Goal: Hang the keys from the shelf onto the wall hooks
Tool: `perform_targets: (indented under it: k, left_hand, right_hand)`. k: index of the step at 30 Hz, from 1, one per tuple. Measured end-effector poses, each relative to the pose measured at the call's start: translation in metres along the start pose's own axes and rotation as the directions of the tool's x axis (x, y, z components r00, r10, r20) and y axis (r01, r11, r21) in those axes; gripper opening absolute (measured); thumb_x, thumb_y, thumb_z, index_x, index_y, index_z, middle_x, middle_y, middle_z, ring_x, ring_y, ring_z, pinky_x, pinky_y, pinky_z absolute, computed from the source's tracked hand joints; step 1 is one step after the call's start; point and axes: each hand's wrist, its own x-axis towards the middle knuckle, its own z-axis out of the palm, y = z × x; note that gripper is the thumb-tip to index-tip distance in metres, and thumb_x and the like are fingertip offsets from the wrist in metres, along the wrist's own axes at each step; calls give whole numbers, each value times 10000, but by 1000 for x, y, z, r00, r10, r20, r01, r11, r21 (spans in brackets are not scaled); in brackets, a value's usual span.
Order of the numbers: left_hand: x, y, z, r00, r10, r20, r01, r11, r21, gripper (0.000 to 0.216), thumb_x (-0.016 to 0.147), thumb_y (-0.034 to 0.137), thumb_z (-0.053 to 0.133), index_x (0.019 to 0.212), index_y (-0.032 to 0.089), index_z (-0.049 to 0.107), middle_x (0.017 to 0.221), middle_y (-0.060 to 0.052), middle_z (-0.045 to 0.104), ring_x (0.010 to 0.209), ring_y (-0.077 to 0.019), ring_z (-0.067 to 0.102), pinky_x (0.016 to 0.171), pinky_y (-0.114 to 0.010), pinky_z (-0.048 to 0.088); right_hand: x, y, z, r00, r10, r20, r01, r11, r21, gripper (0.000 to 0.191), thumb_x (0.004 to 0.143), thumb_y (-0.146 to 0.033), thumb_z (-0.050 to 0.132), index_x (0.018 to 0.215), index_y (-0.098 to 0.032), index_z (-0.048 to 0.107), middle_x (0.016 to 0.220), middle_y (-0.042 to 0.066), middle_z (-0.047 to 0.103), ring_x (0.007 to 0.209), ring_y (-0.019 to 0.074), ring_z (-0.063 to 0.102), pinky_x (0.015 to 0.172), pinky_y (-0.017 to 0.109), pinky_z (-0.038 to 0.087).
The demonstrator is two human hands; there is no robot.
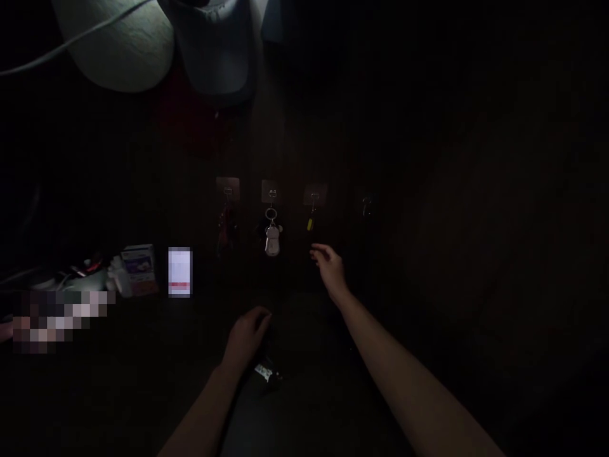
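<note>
My right hand (330,265) is raised just below a small yellow tag (311,222) that hangs from a wall hook. Its fingers are loosely bent and apart, with nothing visible between them. Lower and to the left, my left hand (246,335) has its fingers curled in. A small keychain with a pale charm (264,372) shows just below those fingers; whether it hangs from them or lies on the surface I cannot tell. On the middle hook is a key ring with a pale bear-shaped charm (273,241). A dim reddish bunch (227,228) hangs to its left.
The scene is very dark. A fourth hook (366,204) is at the right of the row. Above hang a pale cap (126,47) and a dark cap (219,57), with a white cable (90,30). At left are a lit screen (179,273) and a small box (139,270).
</note>
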Motion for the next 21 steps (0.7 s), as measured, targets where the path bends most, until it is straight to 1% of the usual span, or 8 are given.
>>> perform_targets:
  k: [3,6,10,12,16,19,21]
  left_hand:
    - [1,1,-1,999,-35,-35,35,999,-4,252,840,391,420,901,243,614,866,6,694,805,-163,643,712,-249,458]
    - [2,1,-1,997,-56,-55,54,998,-27,264,832,410,431,896,236,620,814,15,695,739,-154,641,678,-243,461]
    - [2,3,-1,993,-66,-99,57,994,-92,268,822,417,452,873,224,631,796,19,693,716,-144,632,663,-234,464]
    - [2,4,0,991,-66,-116,53,992,-115,264,819,411,462,874,220,635,796,19,690,709,-139,626,665,-232,465]
    - [1,6,1,994,-50,-101,36,990,-134,246,815,393,476,860,217,642,788,21,688,718,-136,624,684,-232,464]
    - [0,8,3,997,-19,-69,8,988,-152,244,813,401,481,852,223,643,808,22,690,757,-141,628,702,-231,463]
    - [-1,9,3,999,-14,-44,6,985,-173,251,811,413,484,861,227,645,835,21,693,784,-147,630,717,-233,464]
  right_hand:
    - [-33,18,0,994,28,108,-29,1000,8,233,697,-315,522,866,-199,634,838,43,684,820,195,629,749,332,461]
    - [-63,30,-1,975,42,219,-39,999,-17,200,724,-306,523,855,-202,633,829,39,686,839,199,636,774,337,465]
    - [-94,35,-1,938,25,345,11,995,-101,191,771,-294,502,881,-214,636,885,33,684,872,192,627,800,330,460]
    - [-107,37,0,928,20,373,39,988,-149,188,780,-295,504,890,-224,638,913,28,683,897,190,619,819,327,452]
    - [-122,41,5,926,8,376,97,961,-260,176,763,-319,552,878,-235,655,898,21,687,886,194,611,829,332,433]
    - [-124,42,9,925,-30,378,148,946,-288,136,744,-309,578,810,-233,670,859,17,689,856,193,609,819,322,419]
    - [-123,41,11,930,-26,366,135,952,-275,128,746,-304,570,751,-221,667,800,14,683,810,190,610,785,310,420]
